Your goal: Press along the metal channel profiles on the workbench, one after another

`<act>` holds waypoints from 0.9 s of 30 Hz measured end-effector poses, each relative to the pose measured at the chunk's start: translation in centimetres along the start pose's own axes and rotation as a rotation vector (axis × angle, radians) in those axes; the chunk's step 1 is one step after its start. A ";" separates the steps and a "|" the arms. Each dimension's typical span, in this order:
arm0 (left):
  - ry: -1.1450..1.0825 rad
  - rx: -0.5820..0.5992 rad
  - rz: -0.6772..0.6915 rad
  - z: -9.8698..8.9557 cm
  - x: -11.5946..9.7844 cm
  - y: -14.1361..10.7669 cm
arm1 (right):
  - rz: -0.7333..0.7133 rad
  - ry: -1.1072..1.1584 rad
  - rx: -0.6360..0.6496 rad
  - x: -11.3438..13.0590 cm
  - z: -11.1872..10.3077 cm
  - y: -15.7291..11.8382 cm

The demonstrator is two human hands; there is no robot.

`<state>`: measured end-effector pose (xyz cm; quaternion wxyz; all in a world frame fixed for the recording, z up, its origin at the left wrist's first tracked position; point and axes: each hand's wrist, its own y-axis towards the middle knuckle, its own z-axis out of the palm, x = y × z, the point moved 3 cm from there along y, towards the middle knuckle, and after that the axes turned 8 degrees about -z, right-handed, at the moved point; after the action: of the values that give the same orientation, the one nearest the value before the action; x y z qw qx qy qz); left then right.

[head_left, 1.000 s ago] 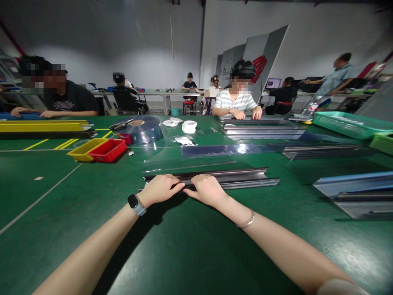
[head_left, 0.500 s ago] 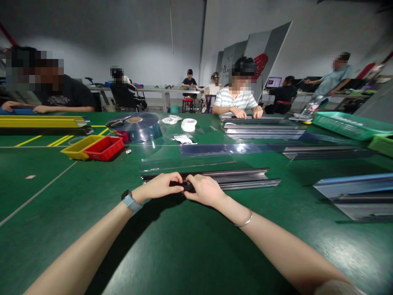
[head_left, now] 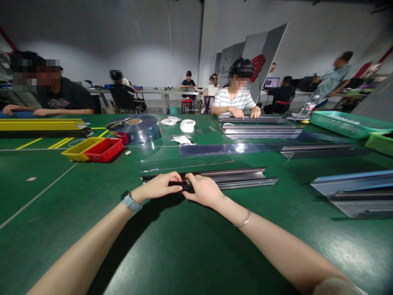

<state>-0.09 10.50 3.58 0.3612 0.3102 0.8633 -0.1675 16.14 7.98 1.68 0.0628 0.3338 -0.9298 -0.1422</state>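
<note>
A long black channel-shaped profile (head_left: 242, 177) lies crosswise on the green table (head_left: 190, 246). My left hand (head_left: 164, 184) is closed on its near edge, thumb in front and fingers over the top. Right beside it, my right hand (head_left: 204, 189) pinches the same near edge with thumb and index finger. The two sets of fingertips almost meet, and whatever small part may lie between them is hidden. Just behind the profile, a clear plastic strip (head_left: 190, 163) rests flat on the table.
Red (head_left: 106, 150) and yellow bins (head_left: 73, 151) stand left, before a roll of clear film (head_left: 144, 131) with scissors (head_left: 119, 123) on it. More profiles (head_left: 353, 180) lie right, near a green basket (head_left: 344, 125). Across the table, a co-worker's hands (head_left: 238, 113) touch another profile.
Both hands stay at the same place on the profile; my right index finger appears slightly raised. The view has shifted a little.
</note>
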 end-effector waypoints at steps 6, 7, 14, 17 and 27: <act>0.040 0.005 0.015 0.0 -0.2 0.0 | 0.046 -0.006 0.016 -0.1 -0.1 0.1; 0.042 0.004 0.016 0.0 -0.2 0.0 | 0.051 -0.016 0.016 0.0 -0.2 0.2; 0.076 -0.047 0.013 0.2 0.0 0.0 | 0.077 -0.065 -0.023 0.2 0.0 0.1; 0.091 -0.091 0.000 0.2 -0.1 -0.1 | 0.089 -0.078 -0.020 0.1 0.1 0.1; 0.242 -0.109 -0.031 0.3 -0.3 -0.2 | 0.052 -0.097 -0.055 0.1 0.2 0.2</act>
<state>0.11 10.12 3.62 0.2682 0.2944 0.9131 -0.0871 15.92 8.16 1.53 0.0304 0.3005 -0.9358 -0.1819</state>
